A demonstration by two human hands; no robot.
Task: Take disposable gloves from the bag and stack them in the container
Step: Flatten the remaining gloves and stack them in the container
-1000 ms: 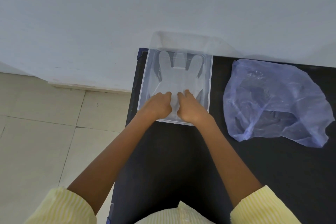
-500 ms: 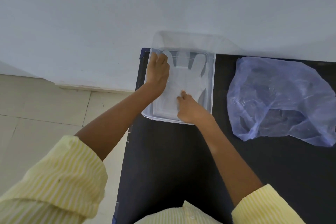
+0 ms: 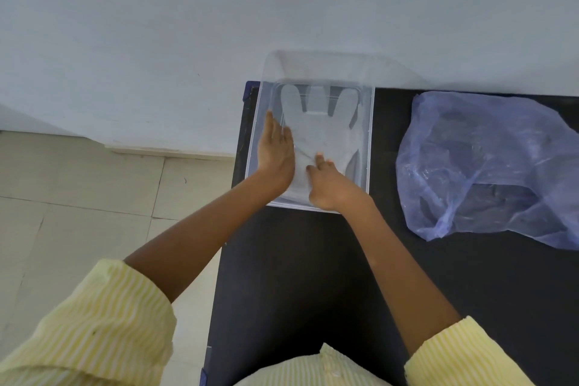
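Note:
A clear plastic container [image 3: 369,122] sits at the table's far left corner, against the wall. Translucent disposable gloves [image 3: 319,128] lie flat inside it, fingers pointing toward the wall. My left hand [image 3: 277,150] rests flat, fingers together, on the left side of the gloves. My right hand [image 3: 327,185] presses with its fingertips on the cuff end near the container's near wall. Neither hand grips anything. A crumpled bluish translucent bag [image 3: 488,166] lies on the table to the right of the container.
The black table [image 3: 297,276] has its left edge just beside the container, with tiled floor [image 3: 78,213] below. A pale wall [image 3: 219,9] rises right behind the container. My yellow striped sleeves [image 3: 100,329] fill the bottom corners.
My left hand slid from the near end up to the far left corner of the container, then came back toward the middle. My right hand stayed on the cuff end.

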